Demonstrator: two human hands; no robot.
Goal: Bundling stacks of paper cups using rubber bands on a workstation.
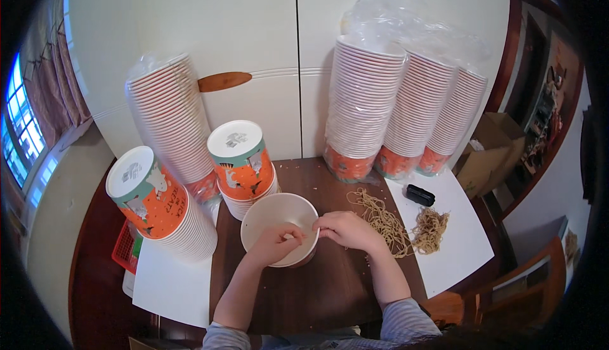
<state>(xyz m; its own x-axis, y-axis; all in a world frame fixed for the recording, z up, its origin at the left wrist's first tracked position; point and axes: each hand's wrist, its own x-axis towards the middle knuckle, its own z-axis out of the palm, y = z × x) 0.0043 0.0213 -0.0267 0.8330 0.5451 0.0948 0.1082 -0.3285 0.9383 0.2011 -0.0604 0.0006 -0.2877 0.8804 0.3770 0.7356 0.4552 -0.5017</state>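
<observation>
A white-lined paper bucket [257, 213] stands on the brown tabletop in front of me, its mouth tilted toward me. My left hand [279, 243] reaches into the mouth with its fingers curled together; whatever they hold, if anything, is too small to make out. At the bucket's right side, my right hand [346, 228] pinches the rim between thumb and fingers. Loose beige cord [384, 223] lies in a tangle just beyond the right hand. Further right, a second cord bundle [430, 231] rests on a white sheet beside a small black object [420, 194].
Upside-down stacks of orange paper buckets, a left stack [162, 204] and a middle stack [238, 166], flank the work spot. Tall plastic-wrapped stacks stand at back left [168, 115] and back right [361, 103]. Behind rises a white cabinet [266, 26]. A cardboard box [488, 153] sits at right.
</observation>
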